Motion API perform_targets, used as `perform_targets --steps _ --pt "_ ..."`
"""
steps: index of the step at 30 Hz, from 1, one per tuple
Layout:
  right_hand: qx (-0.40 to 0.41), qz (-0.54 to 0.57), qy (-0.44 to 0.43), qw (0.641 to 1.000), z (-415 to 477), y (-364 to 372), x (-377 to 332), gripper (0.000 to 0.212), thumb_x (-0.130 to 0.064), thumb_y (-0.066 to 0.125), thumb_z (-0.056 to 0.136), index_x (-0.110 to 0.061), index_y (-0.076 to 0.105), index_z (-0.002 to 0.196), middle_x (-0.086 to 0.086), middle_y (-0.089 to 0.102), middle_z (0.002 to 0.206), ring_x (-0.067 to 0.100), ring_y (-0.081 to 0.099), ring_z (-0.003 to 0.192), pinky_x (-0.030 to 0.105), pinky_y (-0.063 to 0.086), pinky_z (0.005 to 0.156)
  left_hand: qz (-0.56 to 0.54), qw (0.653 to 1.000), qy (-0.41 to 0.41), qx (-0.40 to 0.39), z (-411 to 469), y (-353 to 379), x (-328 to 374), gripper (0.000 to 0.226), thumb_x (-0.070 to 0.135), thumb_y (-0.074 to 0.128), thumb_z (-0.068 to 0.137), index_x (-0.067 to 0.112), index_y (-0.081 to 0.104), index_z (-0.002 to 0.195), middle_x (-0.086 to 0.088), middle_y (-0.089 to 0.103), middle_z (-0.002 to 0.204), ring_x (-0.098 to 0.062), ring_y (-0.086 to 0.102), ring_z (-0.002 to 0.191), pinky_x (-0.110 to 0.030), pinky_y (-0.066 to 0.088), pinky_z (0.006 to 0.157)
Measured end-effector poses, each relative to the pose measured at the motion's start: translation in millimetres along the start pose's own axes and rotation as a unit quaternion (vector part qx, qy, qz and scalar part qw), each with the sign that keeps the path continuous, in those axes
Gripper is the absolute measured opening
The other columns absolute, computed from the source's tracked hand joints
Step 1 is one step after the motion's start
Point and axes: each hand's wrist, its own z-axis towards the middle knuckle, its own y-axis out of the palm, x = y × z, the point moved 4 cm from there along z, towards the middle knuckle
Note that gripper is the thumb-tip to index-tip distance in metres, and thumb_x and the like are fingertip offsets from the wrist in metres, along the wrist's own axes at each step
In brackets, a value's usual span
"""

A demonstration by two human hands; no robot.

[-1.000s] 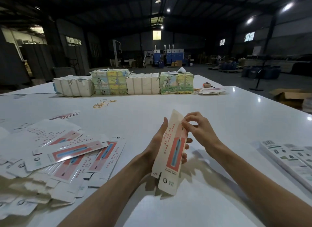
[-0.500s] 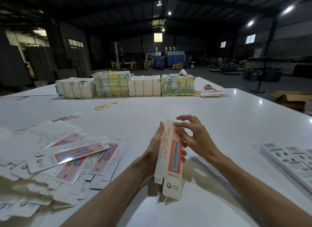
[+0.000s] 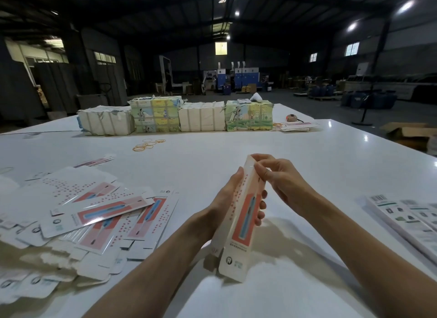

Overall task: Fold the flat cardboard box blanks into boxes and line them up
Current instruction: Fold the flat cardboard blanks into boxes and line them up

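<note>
I hold one long narrow box blank (image 3: 243, 219), white with a red and blue panel, upright above the white table (image 3: 307, 156). My left hand (image 3: 227, 199) grips its middle, thumb on the left edge and fingertips showing on the right. My right hand (image 3: 276, 175) pinches the blank's top end. The bottom flaps hang open near the table. A loose heap of flat blanks (image 3: 94, 213) lies to the left.
Four bundled packs (image 3: 179, 116) stand in a row at the table's far side, with rubber bands (image 3: 147, 145) in front of them. A few flat blanks (image 3: 295, 127) and a tape measure lie at the far right. Printed blanks (image 3: 411, 218) lie along the right edge.
The blank has been squeezed from a flatter sheet into a narrower tube. My right hand slid from the upper edge to the very top end.
</note>
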Motion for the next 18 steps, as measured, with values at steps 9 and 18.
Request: perform_targets --steps 9,18 --pt "0.01 0.032 0.005 0.999 -4 21 15 0.044 -0.042 0.071 0.092 -0.021 0.06 0.13 0.004 0.068 0.131 0.023 0.068 0.12 0.04 0.056 0.104 -0.196 0.98 0.012 0.039 8 -18 -7 0.071 0.079 0.042 0.095 0.01 0.049 0.104 -0.004 0.049 0.071 -0.012 0.048 0.054 -0.023 0.049 0.05" --pt "0.022 -0.007 -0.02 1.0 -14 28 23 0.058 -0.046 0.073 0.095 -0.038 0.043 0.143 0.001 0.078 0.109 0.025 0.076 0.102 0.032 0.062 0.082 -0.071 0.982 0.1 0.146 4 -23 -6 0.074 0.079 0.038 0.092 0.024 0.051 0.139 -0.018 0.076 0.102 -0.032 0.078 0.074 -0.041 0.064 0.066"
